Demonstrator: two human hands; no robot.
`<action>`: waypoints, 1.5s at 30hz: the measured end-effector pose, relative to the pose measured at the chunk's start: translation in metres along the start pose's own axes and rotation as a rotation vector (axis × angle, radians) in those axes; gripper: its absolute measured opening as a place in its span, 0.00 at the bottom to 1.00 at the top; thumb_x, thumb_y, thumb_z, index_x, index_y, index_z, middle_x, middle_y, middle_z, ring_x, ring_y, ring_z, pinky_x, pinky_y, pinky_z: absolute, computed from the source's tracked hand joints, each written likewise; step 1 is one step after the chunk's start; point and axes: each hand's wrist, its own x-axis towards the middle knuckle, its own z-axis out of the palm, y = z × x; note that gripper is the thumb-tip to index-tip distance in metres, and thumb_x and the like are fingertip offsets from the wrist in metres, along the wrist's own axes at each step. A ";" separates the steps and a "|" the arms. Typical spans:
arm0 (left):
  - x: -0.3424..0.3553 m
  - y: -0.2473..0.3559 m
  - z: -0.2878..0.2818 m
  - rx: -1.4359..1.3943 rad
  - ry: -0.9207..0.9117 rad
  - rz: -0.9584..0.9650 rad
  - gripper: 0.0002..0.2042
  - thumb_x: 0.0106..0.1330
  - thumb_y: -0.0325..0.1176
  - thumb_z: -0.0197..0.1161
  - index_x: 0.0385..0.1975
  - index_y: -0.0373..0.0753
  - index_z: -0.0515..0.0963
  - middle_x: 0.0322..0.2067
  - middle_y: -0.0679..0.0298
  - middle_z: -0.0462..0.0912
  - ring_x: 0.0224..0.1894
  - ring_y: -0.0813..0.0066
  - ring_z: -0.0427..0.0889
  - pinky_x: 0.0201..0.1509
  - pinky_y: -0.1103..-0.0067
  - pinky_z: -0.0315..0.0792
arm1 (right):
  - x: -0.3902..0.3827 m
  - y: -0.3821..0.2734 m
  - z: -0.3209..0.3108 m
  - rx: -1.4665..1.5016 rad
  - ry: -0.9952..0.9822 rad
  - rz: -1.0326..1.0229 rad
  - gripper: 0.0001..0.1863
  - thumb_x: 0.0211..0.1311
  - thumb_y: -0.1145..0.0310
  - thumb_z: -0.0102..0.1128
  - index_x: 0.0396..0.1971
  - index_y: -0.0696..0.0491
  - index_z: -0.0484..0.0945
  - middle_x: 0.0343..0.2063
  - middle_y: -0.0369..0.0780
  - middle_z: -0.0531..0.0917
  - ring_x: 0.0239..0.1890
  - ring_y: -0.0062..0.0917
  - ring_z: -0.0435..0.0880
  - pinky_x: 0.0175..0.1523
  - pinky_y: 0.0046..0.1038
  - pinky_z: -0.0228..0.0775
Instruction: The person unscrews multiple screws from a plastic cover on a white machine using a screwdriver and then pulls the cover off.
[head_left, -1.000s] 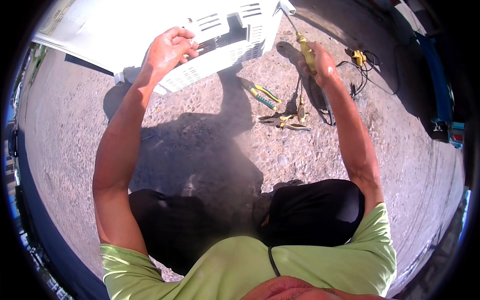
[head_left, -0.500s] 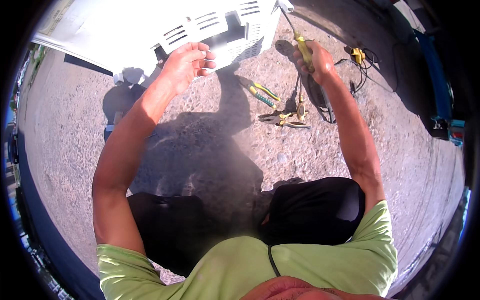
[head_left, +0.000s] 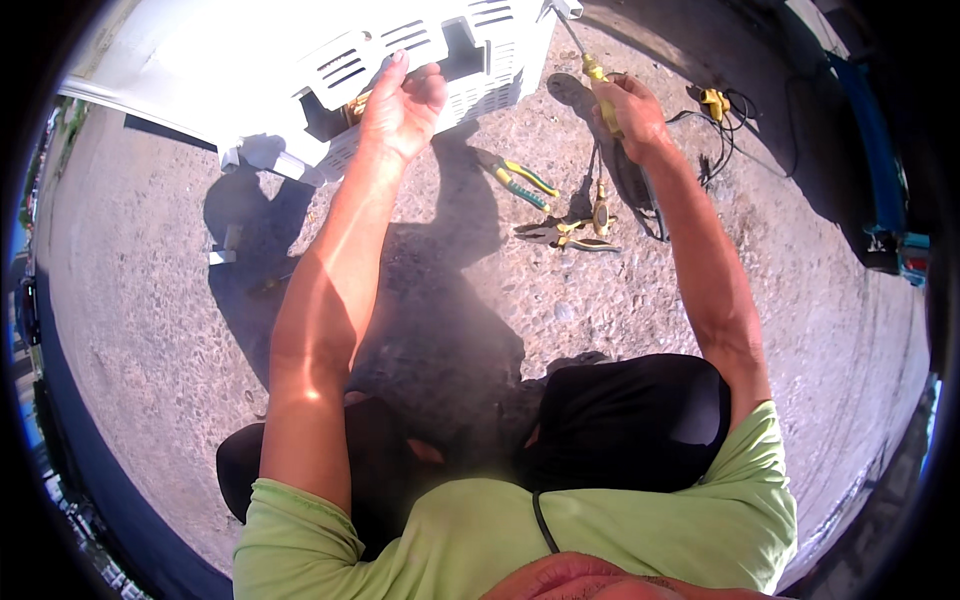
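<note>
A white slotted plastic casing [head_left: 300, 50] lies on the gravel ground ahead of me. My left hand [head_left: 402, 100] rests on its near edge, fingers curled around the rim beside a dark opening. My right hand [head_left: 630, 112] is shut on a screwdriver [head_left: 590, 65] with a yellow handle, its thin shaft pointing up toward the casing's right corner. I am crouched, with my dark-trousered knees at the bottom of the view.
Pliers with green-yellow grips [head_left: 522, 180] and another pair of yellow-handled pliers [head_left: 565, 232] lie on the ground between my arms. A black cable with a yellow plug [head_left: 714, 100] lies to the right. A small white bracket [head_left: 226, 247] sits at the left.
My left hand has moved right along the casing's edge to the dark opening. My right hand with the screwdriver has stayed in nearly the same place.
</note>
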 end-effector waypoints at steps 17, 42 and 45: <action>-0.011 -0.003 0.025 0.026 0.144 -0.004 0.31 0.70 0.62 0.54 0.46 0.32 0.74 0.28 0.59 0.77 0.27 0.74 0.71 0.29 0.79 0.66 | -0.011 -0.001 0.003 -0.298 0.119 -0.102 0.18 0.61 0.61 0.69 0.41 0.59 0.76 0.30 0.37 0.80 0.28 0.18 0.77 0.33 0.23 0.73; -0.052 -0.017 -0.001 0.171 0.102 -0.055 0.30 0.69 0.64 0.55 0.49 0.38 0.76 0.28 0.62 0.78 0.26 0.76 0.69 0.28 0.81 0.63 | -0.080 0.053 -0.021 -0.214 -0.105 0.105 0.21 0.63 0.53 0.63 0.36 0.60 0.81 0.24 0.36 0.80 0.23 0.17 0.74 0.30 0.24 0.67; -0.052 -0.014 0.001 0.187 0.144 -0.056 0.32 0.69 0.65 0.55 0.50 0.36 0.75 0.28 0.63 0.77 0.26 0.77 0.67 0.27 0.81 0.62 | -0.083 0.051 -0.019 -0.212 -0.103 0.080 0.23 0.62 0.52 0.63 0.39 0.62 0.82 0.28 0.39 0.82 0.28 0.19 0.78 0.34 0.25 0.70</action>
